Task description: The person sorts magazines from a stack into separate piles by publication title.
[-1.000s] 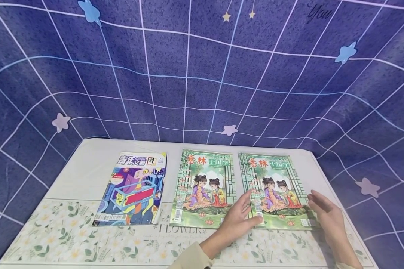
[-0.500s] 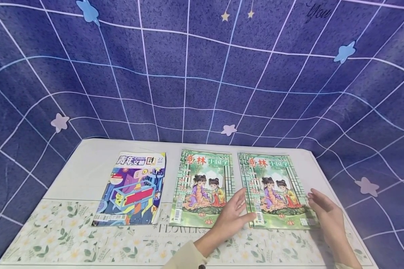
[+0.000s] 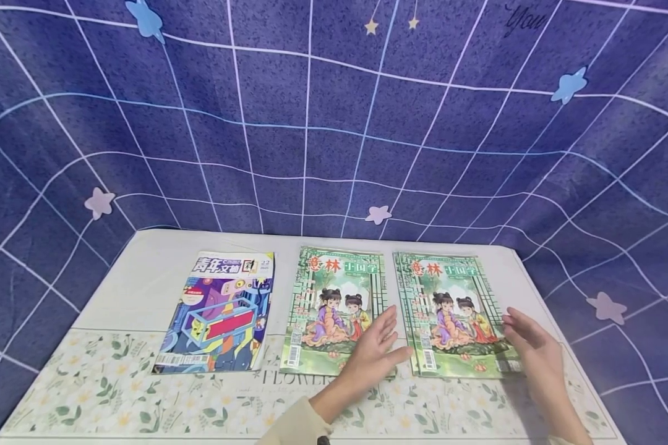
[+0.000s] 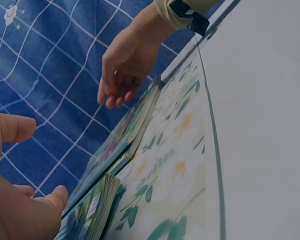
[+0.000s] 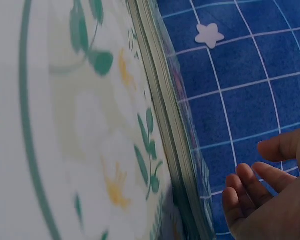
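Two green magazine piles lie side by side on the table, each topped by a cover with two cartoon girls: a middle one (image 3: 334, 309) and a right one (image 3: 456, 309). Extra edges along the right pile's left side and its layered spines (image 5: 162, 105) show more than one copy. My left hand (image 3: 370, 355) hovers by the lower right corner of the middle pile, fingers spread and relaxed, holding nothing. Beside the right pile's right edge, my right hand (image 3: 537, 355) is held with loosely bent fingers, with nothing in its grasp; its palm (image 5: 275, 210) faces the pile.
Farther left lies a purple and blue magazine (image 3: 217, 315) with a cartoon cover. The white table (image 3: 117, 278) carries a floral mat (image 3: 106, 395) along its front. A blue grid-patterned curtain (image 3: 334, 148) with star shapes surrounds the back and sides.
My left hand has moved left, off the right pile's left edge and over the middle pile's corner. The right hand has shifted slightly left; the magazines stay nearly in place.
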A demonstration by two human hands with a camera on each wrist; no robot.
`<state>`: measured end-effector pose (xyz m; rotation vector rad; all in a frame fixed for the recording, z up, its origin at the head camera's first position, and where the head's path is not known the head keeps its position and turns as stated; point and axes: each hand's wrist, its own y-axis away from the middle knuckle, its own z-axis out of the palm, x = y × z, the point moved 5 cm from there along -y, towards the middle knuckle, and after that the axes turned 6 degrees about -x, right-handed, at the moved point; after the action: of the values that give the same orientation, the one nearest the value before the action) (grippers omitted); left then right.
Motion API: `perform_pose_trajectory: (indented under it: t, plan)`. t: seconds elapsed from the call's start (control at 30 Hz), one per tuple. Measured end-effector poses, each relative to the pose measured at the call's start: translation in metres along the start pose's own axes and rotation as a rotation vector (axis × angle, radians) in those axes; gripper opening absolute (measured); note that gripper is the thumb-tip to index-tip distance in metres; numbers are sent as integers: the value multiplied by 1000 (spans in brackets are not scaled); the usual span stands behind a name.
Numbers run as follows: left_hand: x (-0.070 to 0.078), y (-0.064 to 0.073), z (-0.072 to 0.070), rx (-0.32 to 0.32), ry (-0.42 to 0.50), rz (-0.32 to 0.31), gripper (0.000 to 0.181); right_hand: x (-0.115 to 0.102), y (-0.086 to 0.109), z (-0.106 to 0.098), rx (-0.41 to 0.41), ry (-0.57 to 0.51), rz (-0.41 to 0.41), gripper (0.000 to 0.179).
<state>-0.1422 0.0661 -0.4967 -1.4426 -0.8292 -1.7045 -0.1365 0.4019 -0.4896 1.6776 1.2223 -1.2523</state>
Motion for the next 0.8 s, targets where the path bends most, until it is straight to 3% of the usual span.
perform_pose_trajectory:
  t: [0.27,0.8]
  plan:
    - [-1,4,-11,11,-37,11,88,-7,4,11,-12,73,41,51]
    - [-1,17,-42,46,-44,46,82,-29,21,39,-95,-127,-86,39]
